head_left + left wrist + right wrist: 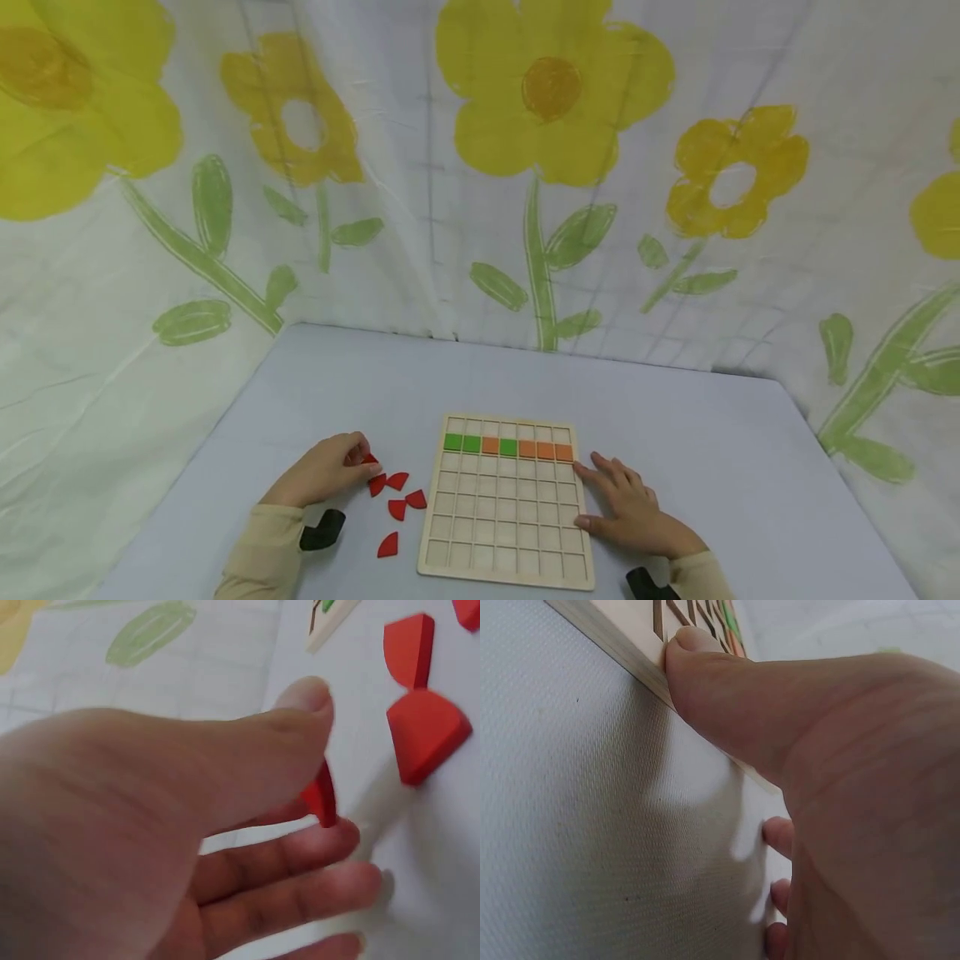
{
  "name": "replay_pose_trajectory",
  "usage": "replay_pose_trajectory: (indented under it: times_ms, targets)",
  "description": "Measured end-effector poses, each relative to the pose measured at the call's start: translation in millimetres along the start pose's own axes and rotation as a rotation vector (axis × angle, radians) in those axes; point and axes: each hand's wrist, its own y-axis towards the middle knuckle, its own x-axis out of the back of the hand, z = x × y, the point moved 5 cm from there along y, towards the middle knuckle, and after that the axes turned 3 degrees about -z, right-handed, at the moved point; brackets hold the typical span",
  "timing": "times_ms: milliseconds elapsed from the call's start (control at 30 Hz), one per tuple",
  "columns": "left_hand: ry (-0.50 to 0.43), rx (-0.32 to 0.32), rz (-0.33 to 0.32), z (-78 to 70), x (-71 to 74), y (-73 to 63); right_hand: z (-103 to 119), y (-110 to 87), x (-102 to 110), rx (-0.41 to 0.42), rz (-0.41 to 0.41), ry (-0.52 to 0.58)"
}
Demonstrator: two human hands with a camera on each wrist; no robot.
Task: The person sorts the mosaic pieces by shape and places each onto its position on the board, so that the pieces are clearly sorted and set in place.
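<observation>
Both hands were in use, well apart: with my left hand [322,471] I pinched one red piece [320,796] between thumb and fingers, left of the wooden grid board [506,532]. My right hand [626,507] gripped nothing, fingers spread, thumb resting on the board's right rim. Five red quarter-circles [387,546] lay loose on the tabletop [637,400]; green squares [471,443] and orange squares [546,451] filled the board's second row. Step in hand, as judged: picking up a single piece. Next move seemingly called for a clean lift, neighbours undisturbed.
</observation>
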Motion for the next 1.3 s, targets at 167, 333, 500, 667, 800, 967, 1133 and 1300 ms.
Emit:
replay_pose_trajectory:
  times_ms: [167, 333, 500, 667, 800, 967, 1133, 1300]
  targets:
    - [-0.085, -0.019, -0.032, -14.5, -6.5, 9.9, -1, -0.2, 2, 0.02, -0.013, 0.015]
    - [-0.121, -0.062, -0.087, -30.9, -20.7, 17.2, 1, 0.2, 4, 0.024, -0.008, 0.032]
    - [-0.056, -0.166, -0.162, -50.2, -35.1, 22.8, 2, -0.8, 7, 0.017, -0.016, 0.046]
    - [0.045, -0.23, -0.208, -68.5, -48.2, 25.5, 0, 1.5, 5, 0.022, -0.011, 0.049]
    - [0.116, -0.325, -0.209, -84.0, -54.4, 28.5, 0, 4.2, 0, 0.034, 0.005, 0.054]
    - [0.182, -0.366, -0.189, -92.8, -59.8, 34.3, 1, 3.8, -1, 0.045, 0.001, 0.062]
    - [0.206, -0.331, -0.134, -86.1, -70.5, 37.3, 0, 0.4, -3, 0.046, 0.004, 0.069]
    - [0.206, -0.352, -0.129, -84.1, -74.6, 39.4, -4, -2.5, -3, 0.041, -0.007, 0.059]
